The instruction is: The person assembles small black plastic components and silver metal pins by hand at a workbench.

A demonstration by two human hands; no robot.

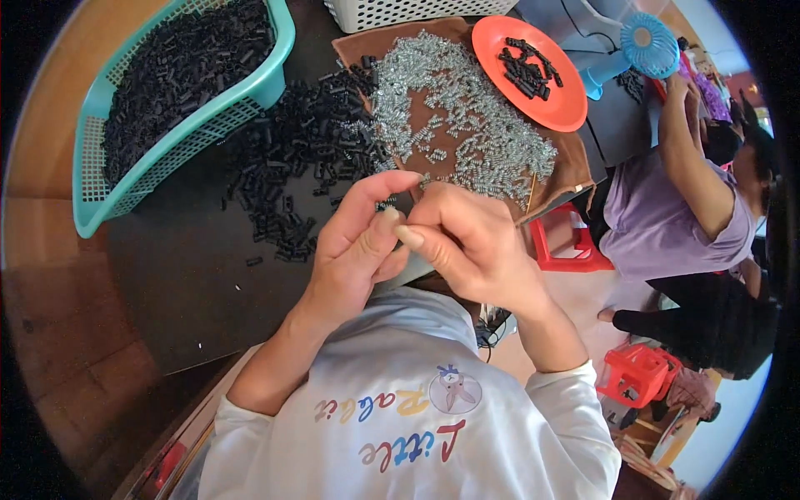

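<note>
Both hands are meeting at the centre of the frame, fingertips pressed together. The left hand (354, 250) is curling its thumb and forefinger into a pinch, and the right hand (467, 242) is pinching back against it. Something very small is sitting between those fingertips, but it is hidden, so I cannot tell whether it is a spring or a black piece.

Just above the hands, the springs (454, 117) are lying scattered over a brown cloth (575, 171) in the upper middle. They are looking light, thin and bouncy, likely to tangle or flick away; a fingertip pinch on the coil's side seems the safest hold, not a squeeze on its ends.

Left of the cloth, loose black pieces (300, 158) are spreading across the dark bench (192, 275). These are looking like short, stiff tubes, light and apt to roll.

In the upper left, a teal basket (100, 200) is holding many more. An orange plate (558, 104) in the upper right is carrying a handful, with a blue fan (646, 42) beside it.

At the right edge, another person in a purple top (658, 225) is sitting near red stools (637, 371).
</note>
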